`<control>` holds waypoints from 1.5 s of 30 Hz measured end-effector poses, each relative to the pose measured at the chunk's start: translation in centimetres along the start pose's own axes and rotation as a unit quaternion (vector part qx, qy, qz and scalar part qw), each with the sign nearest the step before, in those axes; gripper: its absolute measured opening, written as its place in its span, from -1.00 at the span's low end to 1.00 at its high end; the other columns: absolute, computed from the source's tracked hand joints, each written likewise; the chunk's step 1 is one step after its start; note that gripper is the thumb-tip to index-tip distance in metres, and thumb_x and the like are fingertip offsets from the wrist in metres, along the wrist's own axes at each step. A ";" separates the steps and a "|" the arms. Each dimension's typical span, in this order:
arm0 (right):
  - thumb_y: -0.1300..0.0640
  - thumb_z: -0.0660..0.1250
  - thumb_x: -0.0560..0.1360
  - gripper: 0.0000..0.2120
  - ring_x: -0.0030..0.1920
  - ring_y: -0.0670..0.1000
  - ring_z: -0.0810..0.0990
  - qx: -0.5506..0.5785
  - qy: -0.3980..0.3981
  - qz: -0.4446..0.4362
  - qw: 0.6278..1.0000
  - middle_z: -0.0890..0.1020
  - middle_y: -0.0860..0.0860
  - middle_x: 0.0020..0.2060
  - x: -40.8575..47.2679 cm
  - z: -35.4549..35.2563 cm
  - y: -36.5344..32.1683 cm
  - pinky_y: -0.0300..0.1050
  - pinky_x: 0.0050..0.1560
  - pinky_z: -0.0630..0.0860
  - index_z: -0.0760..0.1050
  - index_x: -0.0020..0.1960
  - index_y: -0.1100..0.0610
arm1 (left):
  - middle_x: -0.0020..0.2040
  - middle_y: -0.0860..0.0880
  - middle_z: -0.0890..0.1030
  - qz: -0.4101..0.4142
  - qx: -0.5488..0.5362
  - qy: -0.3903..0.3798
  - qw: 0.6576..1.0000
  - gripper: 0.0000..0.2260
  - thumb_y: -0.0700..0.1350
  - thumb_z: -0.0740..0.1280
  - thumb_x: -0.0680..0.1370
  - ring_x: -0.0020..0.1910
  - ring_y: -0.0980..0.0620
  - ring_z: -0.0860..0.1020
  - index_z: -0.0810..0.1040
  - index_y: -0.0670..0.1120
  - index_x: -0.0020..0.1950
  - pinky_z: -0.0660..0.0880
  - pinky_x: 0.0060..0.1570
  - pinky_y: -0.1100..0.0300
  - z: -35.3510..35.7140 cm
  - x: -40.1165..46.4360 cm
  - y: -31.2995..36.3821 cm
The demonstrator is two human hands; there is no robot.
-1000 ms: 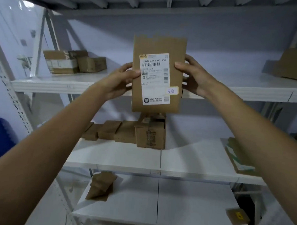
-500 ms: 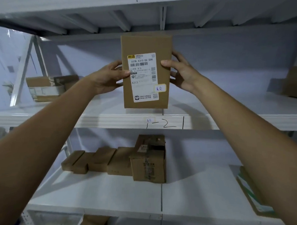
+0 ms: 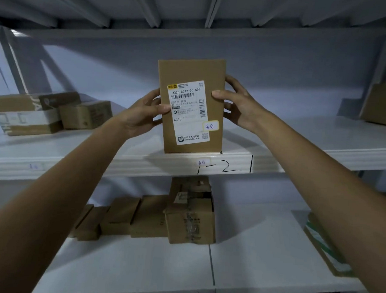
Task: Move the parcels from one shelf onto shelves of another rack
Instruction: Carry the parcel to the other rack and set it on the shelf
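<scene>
A flat brown cardboard parcel (image 3: 192, 73) with a white shipping label stands upright, its bottom edge resting on the front of the upper white shelf (image 3: 320, 149), just above the handwritten mark "1-2". My left hand (image 3: 142, 115) grips its left edge with the thumb on the label. My right hand (image 3: 238, 104) holds its right edge, thumb on the front, fingers behind. Both arms reach up and forward.
Two cardboard boxes (image 3: 45, 113) sit at the left of the upper shelf, another box (image 3: 381, 106) at its far right. On the lower shelf (image 3: 249, 259) lies a row of small boxes (image 3: 158, 218), with a flat parcel (image 3: 325, 243) at the right.
Both hands carried the parcel up and forward over the shelf lip, and its bottom edge has come down onto the upper shelf. The view tilted up toward that shelf.
</scene>
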State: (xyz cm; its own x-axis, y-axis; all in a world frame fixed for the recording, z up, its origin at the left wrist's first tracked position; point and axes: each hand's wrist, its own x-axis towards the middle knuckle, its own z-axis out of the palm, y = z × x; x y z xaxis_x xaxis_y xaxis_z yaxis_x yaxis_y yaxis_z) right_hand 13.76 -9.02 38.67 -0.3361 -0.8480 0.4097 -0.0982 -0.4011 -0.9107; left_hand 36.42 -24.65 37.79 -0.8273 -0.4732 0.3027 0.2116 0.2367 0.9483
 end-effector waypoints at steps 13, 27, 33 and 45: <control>0.09 0.46 0.40 -0.32 -0.06 -0.13 0.71 -0.002 0.022 0.012 1.000 0.75 -0.13 -0.05 0.1 0.3 1.1 -0.24 -0.12 0.60 0.35 0.49 -0.03 | 0.49 -0.09 0.47 0.026 0.018 0.021 0.999 -0.23 -0.15 0.43 0.42 0.44 -0.07 0.49 0.22 -0.01 0.59 0.43 0.38 -0.04 -0.6 0.6 -1.5; 0.03 0.45 0.41 -0.32 0.05 -0.07 0.64 -0.005 0.030 0.043 0.999 0.67 -0.06 0.07 -2.4 1.8 -0.3 -0.20 -0.04 0.56 0.36 0.49 0.01 | 0.49 -0.06 0.47 0.003 -0.002 0.027 1.000 -0.21 -0.12 0.51 0.40 0.48 -0.06 0.44 0.25 0.00 0.57 0.26 0.53 -0.10 0.6 -0.6 -0.6; -0.09 0.44 0.43 -0.22 0.52 0.03 0.30 -0.021 0.092 0.023 0.995 0.37 0.02 0.51 -3.9 2.2 -0.5 0.07 0.52 0.23 0.22 0.56 0.02 | 0.66 -0.02 0.13 0.008 0.095 0.104 0.990 -0.09 0.01 0.50 0.42 0.64 -0.06 0.10 0.07 -0.06 0.65 0.11 0.56 -0.04 0.8 -2.3 -0.1; 0.11 0.41 0.54 -0.88 0.01 0.06 0.71 0.047 0.262 0.016 0.964 0.68 0.08 -0.01 -12.2 -0.4 0.7 -0.06 0.18 0.58 0.55 0.04 0.12 | 0.01 -0.11 0.62 0.177 0.099 0.065 0.977 -0.96 -0.08 0.33 0.52 -0.01 -0.02 0.59 0.49 0.01 -0.11 0.53 -0.04 0.13 10.3 -8.3 -0.8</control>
State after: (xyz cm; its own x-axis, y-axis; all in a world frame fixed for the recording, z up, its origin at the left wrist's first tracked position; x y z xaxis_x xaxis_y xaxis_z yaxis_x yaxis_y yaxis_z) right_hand 17.39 1.24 33.04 -0.7663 -0.5801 0.2761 -0.0019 -0.4278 -0.9039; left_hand 37.78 -12.21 33.58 -0.6449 -0.4327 0.6299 0.3574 0.5578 0.7491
